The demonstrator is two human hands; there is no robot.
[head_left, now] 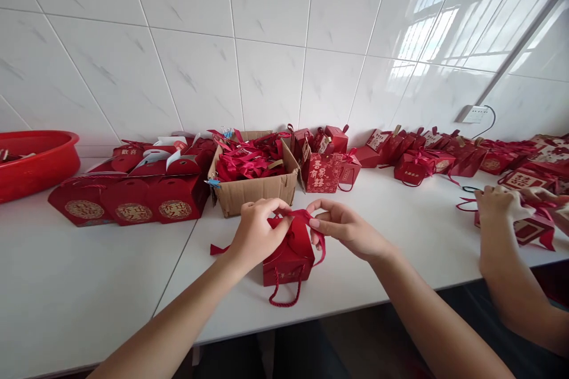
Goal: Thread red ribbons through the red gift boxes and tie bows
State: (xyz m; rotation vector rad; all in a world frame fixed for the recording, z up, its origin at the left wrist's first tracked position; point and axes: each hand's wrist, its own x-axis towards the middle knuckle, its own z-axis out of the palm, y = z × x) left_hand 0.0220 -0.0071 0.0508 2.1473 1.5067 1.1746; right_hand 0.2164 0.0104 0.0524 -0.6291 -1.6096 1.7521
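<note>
A red gift box (284, 269) with a twisted cord handle (284, 303) hanging over its near side stands on the white table before me. Across its top runs a red ribbon (303, 215), one tail of it trailing off to the left. My left hand (262, 228) pinches the ribbon above the lid, fingers closed. From the other side my right hand (342, 226) grips the ribbon between thumb and fingers, with a tail hanging below it. The exact crossing of the ribbon is partly hidden behind my fingers.
Behind the box sits a cardboard carton (253, 192) full of red ribbons. Red boxes with gold emblems (133, 201) stand left, beside a red basin (40, 160). More red boxes (413, 169) line the tiled wall. At right, another person's hands (500, 201) handle a box.
</note>
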